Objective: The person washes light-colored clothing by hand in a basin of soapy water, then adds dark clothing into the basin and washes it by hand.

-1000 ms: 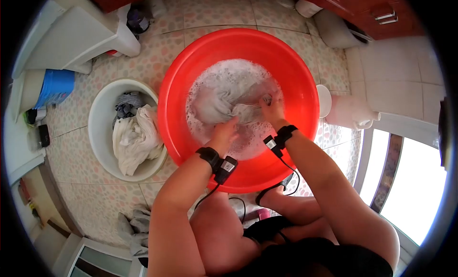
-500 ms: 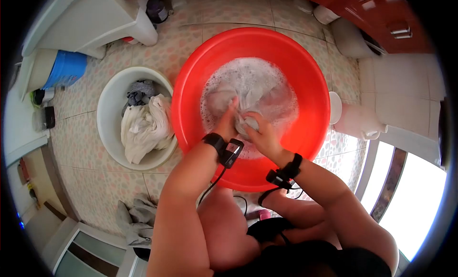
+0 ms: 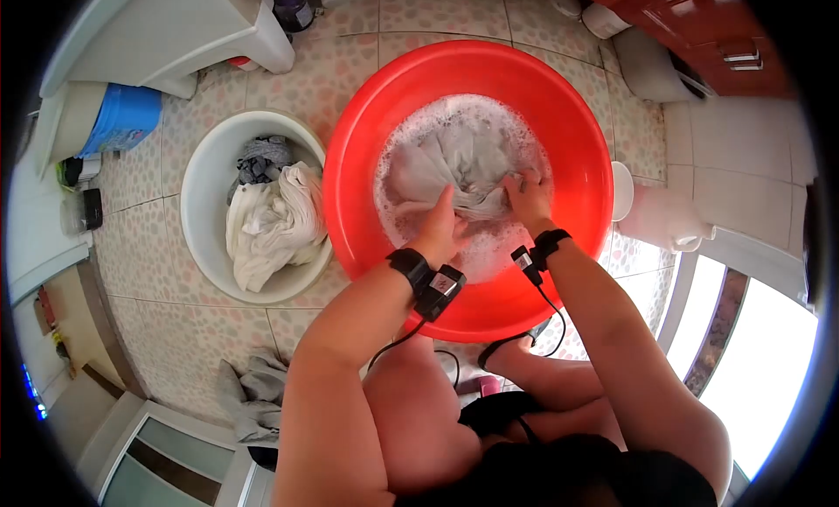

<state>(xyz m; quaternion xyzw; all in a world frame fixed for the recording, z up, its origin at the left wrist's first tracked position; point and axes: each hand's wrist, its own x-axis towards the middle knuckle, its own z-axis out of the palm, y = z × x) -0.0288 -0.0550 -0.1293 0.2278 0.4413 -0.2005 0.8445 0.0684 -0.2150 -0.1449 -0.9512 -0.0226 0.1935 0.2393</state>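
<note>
A light grey cloth (image 3: 463, 162) lies bunched and wet in soapy water inside a large red basin (image 3: 350, 218). My left hand (image 3: 440, 227) is at the near left edge of the cloth, thumb raised and fingers apart, holding nothing that I can see. On the right side of the cloth rests my right hand (image 3: 529, 199), its fingers spread and slightly bent against the fabric. Foam surrounds the cloth and partly hides its edges.
Left of the red basin stands a white tub (image 3: 197, 236) holding cream fabric (image 3: 275, 227) and dark grey fabric (image 3: 262, 160). A grey garment (image 3: 258, 393) lies on the floor at lower left. A pinkish jug (image 3: 660, 217) stands right of the basin.
My hands have moved apart, the right one shifting to the right, and have let go of the gathered cloth. The cloth now lies more spread out in the water.
</note>
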